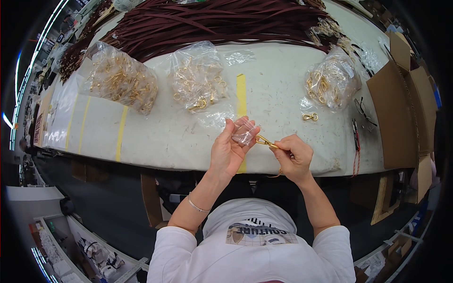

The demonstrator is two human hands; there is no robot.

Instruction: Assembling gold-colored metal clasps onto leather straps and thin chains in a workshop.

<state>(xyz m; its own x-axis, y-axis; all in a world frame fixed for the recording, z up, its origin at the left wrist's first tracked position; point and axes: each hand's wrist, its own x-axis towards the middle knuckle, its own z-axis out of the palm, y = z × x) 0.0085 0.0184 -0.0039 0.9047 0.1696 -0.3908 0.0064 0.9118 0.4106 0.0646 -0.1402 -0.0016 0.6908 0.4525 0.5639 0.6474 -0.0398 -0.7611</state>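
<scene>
- The left hand (230, 148), centre of the frame, pinches a small clear plastic sleeve (245, 135) between its fingertips.
- The right hand (295, 158), just beside it, grips a gold snap hook (263, 141); the hook's tip touches the sleeve, perhaps partly inside it.
- On the white bench (278, 94) above lie three clear bags of gold hardware (121, 79), a loose gold clasp (310, 116) and dark leather straps (212, 21).
- An open cardboard box (401, 104) stands at the right.
</scene>
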